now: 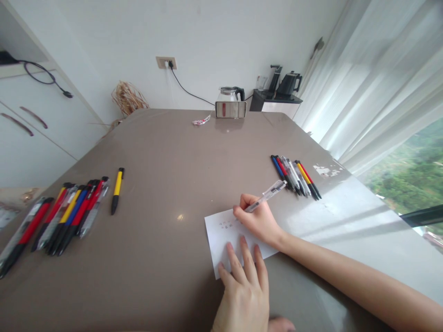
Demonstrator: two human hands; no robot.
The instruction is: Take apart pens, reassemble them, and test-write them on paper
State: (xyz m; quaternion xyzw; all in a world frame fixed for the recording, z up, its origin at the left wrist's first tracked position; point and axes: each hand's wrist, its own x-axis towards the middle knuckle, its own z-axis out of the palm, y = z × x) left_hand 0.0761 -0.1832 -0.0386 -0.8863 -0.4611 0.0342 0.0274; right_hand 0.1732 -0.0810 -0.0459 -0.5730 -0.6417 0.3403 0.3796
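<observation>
My right hand (258,217) is closed around a clear-bodied pen (268,194), its tip down on a white sheet of paper (221,235) that carries a few small marks. My left hand (244,288) lies flat on the sheet's near edge with fingers stretched out, holding nothing. A row of several pens (296,176) in blue, red, clear and yellow lies just beyond my right hand. A larger group of pens (65,212) lies at the left of the grey table (166,184), and a single yellow and black pen (116,190) lies beside that group.
At the table's far edge stand a phone (230,109) propped upright and a small wrapper (201,121). Behind are a glass kettle (229,94), a black kettle (289,84), a wall socket (166,62) with cable, white cabinets at left and curtains at right.
</observation>
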